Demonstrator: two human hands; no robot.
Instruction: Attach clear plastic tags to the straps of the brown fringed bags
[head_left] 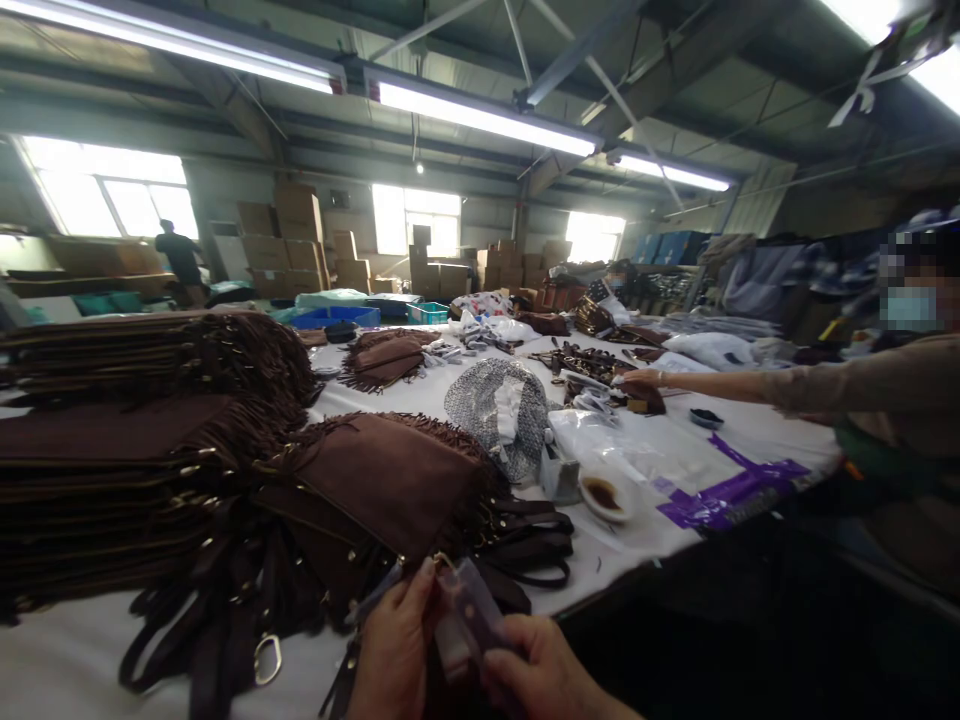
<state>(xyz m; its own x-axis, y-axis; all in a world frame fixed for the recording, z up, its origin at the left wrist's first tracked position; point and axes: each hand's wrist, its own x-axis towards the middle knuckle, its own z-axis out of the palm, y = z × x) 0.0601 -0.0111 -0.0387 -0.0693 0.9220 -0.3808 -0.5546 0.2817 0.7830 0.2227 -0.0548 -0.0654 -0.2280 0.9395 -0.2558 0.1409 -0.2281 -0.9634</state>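
At the front edge of the table, my left hand point(394, 645) is closed, with thumb and fingers pinching by a small gold metal clasp point(442, 562). My right hand point(551, 665) grips a dark strap end point(474, 605) that looks wrapped in clear plastic and runs up to the clasp. Just beyond my hands lies a brown fringed bag point(397, 475) on top of others, with dark straps point(536, 545) spread at its right. What sits inside my left palm is hidden.
Tall stacks of brown fringed bags point(112, 440) fill the left. A silvery bubble-wrap piece point(480, 400), a dish of brown liquid point(604, 495) and a purple-printed plastic bag point(720, 495) lie ahead and right. A masked co-worker's arm point(720, 387) reaches in from the right.
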